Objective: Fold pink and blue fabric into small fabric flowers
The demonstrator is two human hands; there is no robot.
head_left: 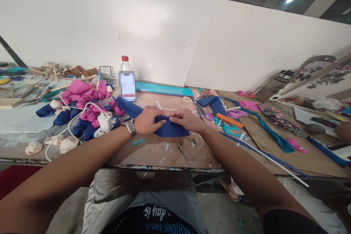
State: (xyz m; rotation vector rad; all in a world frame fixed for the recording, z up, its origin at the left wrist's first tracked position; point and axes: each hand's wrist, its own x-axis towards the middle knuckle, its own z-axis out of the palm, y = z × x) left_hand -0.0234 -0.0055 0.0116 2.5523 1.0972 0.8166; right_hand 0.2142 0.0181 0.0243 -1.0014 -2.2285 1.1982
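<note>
A piece of dark blue fabric (172,128) is stretched between my hands above the table's front half. My left hand (149,119), with a metal watch at the wrist, pinches its upper edge between thumb and fingers. Close beside it, my right hand (186,119) grips the same edge, which looks rolled or folded over at the fingertips. One end of the fabric runs out behind my left hand toward the upper left. The lower part hangs down in a curved flap. My fingers hide part of the fold.
Pink fabric rosettes (79,93), blue ones and cream ones lie heaped left, around a white charger (104,121) with its cable. A red-capped bottle (125,64) stands behind a phone (127,86). Right are an orange-handled tool (229,120), fabric scraps, a teal strip (270,131) and a white stick (276,163).
</note>
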